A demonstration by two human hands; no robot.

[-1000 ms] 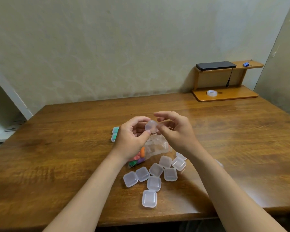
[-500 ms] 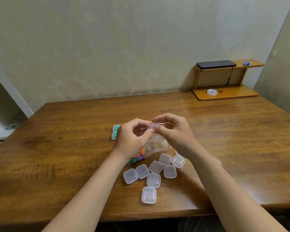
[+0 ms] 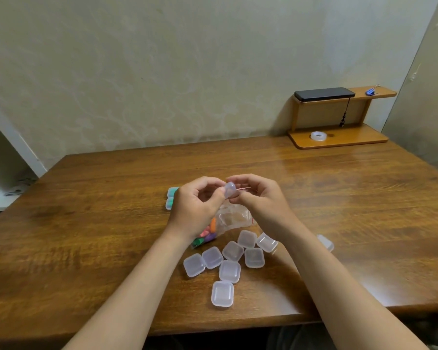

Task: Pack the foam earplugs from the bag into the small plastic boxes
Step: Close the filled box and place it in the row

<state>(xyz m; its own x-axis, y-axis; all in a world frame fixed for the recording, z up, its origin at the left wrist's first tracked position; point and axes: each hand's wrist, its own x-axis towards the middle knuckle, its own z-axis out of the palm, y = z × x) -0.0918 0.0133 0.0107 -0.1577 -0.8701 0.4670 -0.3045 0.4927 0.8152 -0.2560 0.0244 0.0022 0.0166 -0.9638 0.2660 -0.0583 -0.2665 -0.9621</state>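
**Small plastic box [image 3: 228, 190] pinched between both hands, bag just below**

The box is held in the air over the wooden table [image 3: 99, 223]. The left hand [image 3: 196, 205] grips it with thumb and forefinger, and the right hand [image 3: 262, 199] pinches its other side (whether the lid is open I cannot tell). Directly under it lies the clear bag [image 3: 234, 217]. The bag's long axis runs from the foam earplugs [image 3: 205, 234], bunched by the left wrist, to the red-striped mouth beside the right wrist. So the right hand looks the nearer one to the opening for the coming reach. The empty boxes [image 3: 229, 270] sit closer to the person, and two filled boxes [image 3: 170, 198] lie just beyond the left hand.
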